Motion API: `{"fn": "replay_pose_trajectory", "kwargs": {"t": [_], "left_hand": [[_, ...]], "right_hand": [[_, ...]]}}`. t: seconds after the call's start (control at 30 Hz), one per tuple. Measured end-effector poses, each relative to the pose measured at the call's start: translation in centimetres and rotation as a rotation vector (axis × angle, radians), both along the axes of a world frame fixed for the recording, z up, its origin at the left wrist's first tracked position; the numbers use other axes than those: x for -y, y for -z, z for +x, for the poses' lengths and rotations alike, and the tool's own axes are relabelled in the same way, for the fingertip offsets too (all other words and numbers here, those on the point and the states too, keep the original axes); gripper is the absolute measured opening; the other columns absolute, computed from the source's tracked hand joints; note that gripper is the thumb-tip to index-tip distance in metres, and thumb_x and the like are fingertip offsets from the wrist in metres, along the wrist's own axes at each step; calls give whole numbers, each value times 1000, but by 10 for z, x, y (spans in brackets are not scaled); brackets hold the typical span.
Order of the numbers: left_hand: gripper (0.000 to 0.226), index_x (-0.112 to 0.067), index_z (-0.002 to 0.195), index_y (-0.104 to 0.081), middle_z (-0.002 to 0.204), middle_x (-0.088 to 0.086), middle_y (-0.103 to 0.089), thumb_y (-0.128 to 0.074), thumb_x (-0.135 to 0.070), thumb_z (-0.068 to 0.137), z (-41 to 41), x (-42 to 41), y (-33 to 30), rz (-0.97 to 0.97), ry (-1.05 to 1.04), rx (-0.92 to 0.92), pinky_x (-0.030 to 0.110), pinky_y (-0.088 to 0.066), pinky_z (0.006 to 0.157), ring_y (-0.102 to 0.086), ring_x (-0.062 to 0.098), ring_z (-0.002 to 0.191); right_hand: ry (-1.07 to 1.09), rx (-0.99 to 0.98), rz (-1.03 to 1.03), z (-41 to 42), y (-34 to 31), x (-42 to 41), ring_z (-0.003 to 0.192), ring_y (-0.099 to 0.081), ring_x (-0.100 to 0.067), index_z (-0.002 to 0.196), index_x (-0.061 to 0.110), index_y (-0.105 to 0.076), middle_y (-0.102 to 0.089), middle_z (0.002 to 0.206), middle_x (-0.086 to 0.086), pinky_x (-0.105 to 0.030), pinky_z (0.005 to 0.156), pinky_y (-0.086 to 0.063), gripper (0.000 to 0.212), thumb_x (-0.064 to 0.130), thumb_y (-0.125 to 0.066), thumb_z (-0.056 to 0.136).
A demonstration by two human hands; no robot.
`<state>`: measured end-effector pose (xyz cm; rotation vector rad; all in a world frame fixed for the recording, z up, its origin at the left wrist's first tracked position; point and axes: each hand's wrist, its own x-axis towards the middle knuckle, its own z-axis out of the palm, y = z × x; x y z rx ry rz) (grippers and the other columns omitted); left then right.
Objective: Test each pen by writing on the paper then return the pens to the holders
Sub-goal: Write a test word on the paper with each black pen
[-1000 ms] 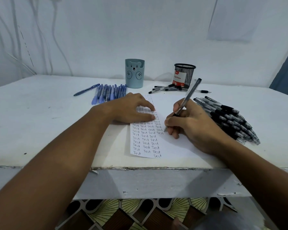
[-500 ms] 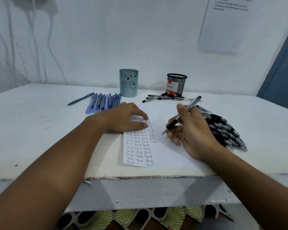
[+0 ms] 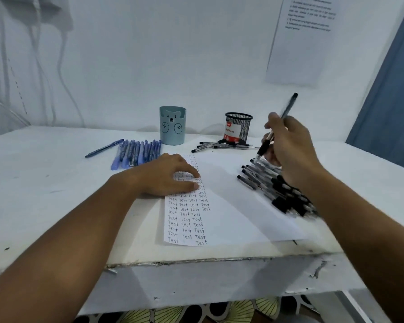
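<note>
A white paper [image 3: 229,206] covered with rows of the word "Test" lies on the table. My left hand [image 3: 166,176] rests flat on its upper left part. My right hand [image 3: 289,148] grips a black pen [image 3: 265,144], lifted above a pile of black pens [image 3: 278,190] at the right, tip pointing down. A blue bear holder [image 3: 172,125] and a black mesh holder [image 3: 238,128] stand at the back. Several blue pens [image 3: 135,152] lie left of the bear holder, and a few black pens [image 3: 219,145] lie by the mesh holder.
The white table [image 3: 44,194] has a chipped front edge. A printed sheet [image 3: 306,38] hangs on the wall at the right, and cables [image 3: 40,66] hang at the left. A blue panel [image 3: 392,101] stands at the far right.
My right hand has lifted the black pen off the paper and moved it up and right, over the pile of black pens. My left hand has stayed on the paper.
</note>
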<state>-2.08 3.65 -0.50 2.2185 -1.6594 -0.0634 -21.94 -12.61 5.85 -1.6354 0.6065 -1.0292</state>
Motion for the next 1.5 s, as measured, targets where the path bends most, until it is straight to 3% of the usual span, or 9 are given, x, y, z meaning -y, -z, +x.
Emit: {"fn": "replay_pose_trajectory", "kwargs": {"t": [0.1, 0.2, 0.4, 0.67, 1.1, 1.2, 1.33, 1.4, 1.5], "left_hand": [[41, -50, 122, -56, 135, -9, -47, -54, -64, 84, 0, 1, 0, 13, -5, 7, 40, -30, 111, -35, 11, 129], [42, -49, 122, -56, 135, -11, -47, -54, -64, 83, 0, 0, 1, 7, -1, -1, 40, -29, 111, -34, 10, 130], [42, -50, 122, -56, 134, -11, -47, -53, -66, 83, 0, -1, 0, 13, 0, 0, 41, -30, 111, -35, 10, 129], [42, -49, 122, -57, 132, -13, -47, -55, -65, 83, -1, -1, 2, 7, -7, -6, 38, -30, 111, -35, 9, 129], [41, -49, 120, -58, 130, -13, -49, -56, -65, 82, 0, -1, 1, 14, -8, 1, 37, -31, 111, -38, 9, 126], [30, -41, 114, -66, 121, -16, -59, -58, -55, 88, -2, -1, 0, -51, -16, -9, 32, -39, 104, -50, 1, 114], [16, -39, 105, -70, 102, -21, -66, -60, -37, 93, 0, -2, -3, -122, -77, -25, 12, -42, 74, -55, -16, 81], [21, -35, 106, -71, 97, -20, -63, -59, -22, 95, 2, -1, -2, -116, -92, -1, 3, -38, 65, -53, -16, 76], [38, -26, 105, -73, 101, -15, -67, -52, 3, 91, 7, 2, -2, -151, -121, -33, -4, -37, 69, -51, -17, 80]], "right_hand": [[70, -394, -253, -7, -34, 36, 51, -44, -16, 91, 14, -67, -50, 69, -2, -21, 47, -34, 27, 37, -54, 100], [13, -797, -384, -17, -43, 65, 57, -48, -19, 95, 2, -66, -58, 75, -8, -26, 51, -38, 33, 35, -61, 97], [-50, -1118, -365, -28, -32, 84, 55, -47, -22, 103, -5, -63, -63, 79, -14, -24, 48, -38, 33, 27, -63, 96], [-92, -1267, -296, -26, -25, 82, 53, -50, -21, 115, -3, -61, -60, 82, -13, -23, 47, -37, 34, 26, -60, 98], [-64, -1314, -351, -19, -26, 85, 60, -55, -20, 105, 4, -63, -66, 83, -10, -24, 54, -43, 34, 36, -56, 99], [-24, -1247, -424, -11, -23, 95, 61, -57, -22, 105, -1, -63, -68, 84, -12, -25, 54, -43, 34, 32, -58, 98], [48, -1134, -625, 12, -18, 108, 75, -68, -33, 99, 2, -68, -72, 94, -18, -34, 66, -55, 25, 25, -60, 95], [68, -1129, -715, 26, -17, 109, 88, -68, -34, 102, 7, -70, -71, 104, -15, -35, 78, -52, 19, 21, -60, 95], [71, -1183, -745, 47, -19, 110, 110, -57, -31, 116, 5, -67, -62, 125, -12, -30, 84, -43, 25, 15, -55, 97]]}}
